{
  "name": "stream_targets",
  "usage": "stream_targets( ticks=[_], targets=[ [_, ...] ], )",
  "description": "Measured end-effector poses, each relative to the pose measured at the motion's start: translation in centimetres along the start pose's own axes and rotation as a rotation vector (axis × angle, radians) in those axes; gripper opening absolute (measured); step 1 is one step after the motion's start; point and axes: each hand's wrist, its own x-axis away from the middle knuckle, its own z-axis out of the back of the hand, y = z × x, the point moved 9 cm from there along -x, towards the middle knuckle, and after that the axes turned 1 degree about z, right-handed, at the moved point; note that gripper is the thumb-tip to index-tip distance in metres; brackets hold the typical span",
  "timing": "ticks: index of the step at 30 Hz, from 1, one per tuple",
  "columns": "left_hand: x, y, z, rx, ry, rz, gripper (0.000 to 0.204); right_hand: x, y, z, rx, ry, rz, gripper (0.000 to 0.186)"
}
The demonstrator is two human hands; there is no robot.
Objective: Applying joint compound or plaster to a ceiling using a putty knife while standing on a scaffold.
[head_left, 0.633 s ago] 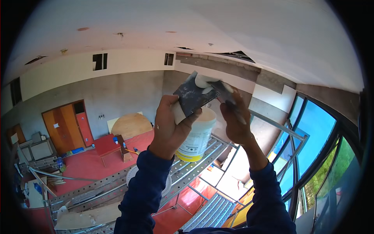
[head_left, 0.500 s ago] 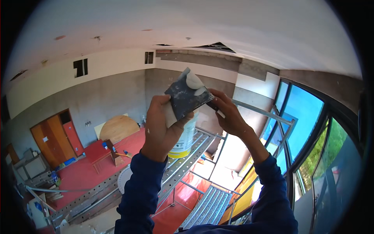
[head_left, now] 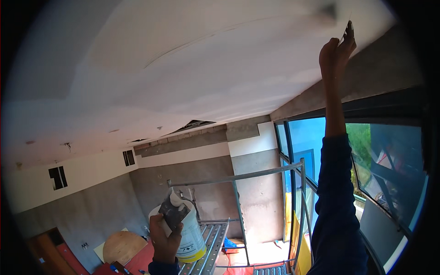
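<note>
Head view: at the far left, a wooden door (head_left: 40, 251) is seen, and to its right a round wooden board (head_left: 124, 246) is leaned near the wall. Farther right and nearer, a roughly square dark plate (head_left: 173, 215) is held by its lower part in the left hand (head_left: 165, 239), gripped between the digits; it is tilted, its end coated with white paste (head_left: 175, 199) pointed upward, and no clear long axis can be told. Just behind it, a white bucket (head_left: 192, 242) with a yellow base is stood on a perforated metal platform (head_left: 214, 234), beyond which a scaffold rail (head_left: 238, 178) is seen. At the right, a thin blade (head_left: 343, 35) is pinched between the thumb and closed-together fingers of the right hand (head_left: 337, 52), raised near the ceiling (head_left: 192, 87). The blade is seen edge-on, its long axis steep, its upper end leaned right; whether the ceiling is touched cannot be told.
</note>
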Motion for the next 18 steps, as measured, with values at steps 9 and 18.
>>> stream_targets(
  ticks=[9, 18],
  targets=[
    [2.8, -7.7, 2.7, 1.149, 0.186, 0.717, 0.040, 6.6, -6.3, -7.8, -0.009, 0.065, -0.214, 0.057],
    [8.0, -3.7, 10.4, 0.996, 0.544, 0.800, 0.024, 19.6, -22.6, -16.6, -0.256, -0.011, -0.415, 0.056]
  ],
)
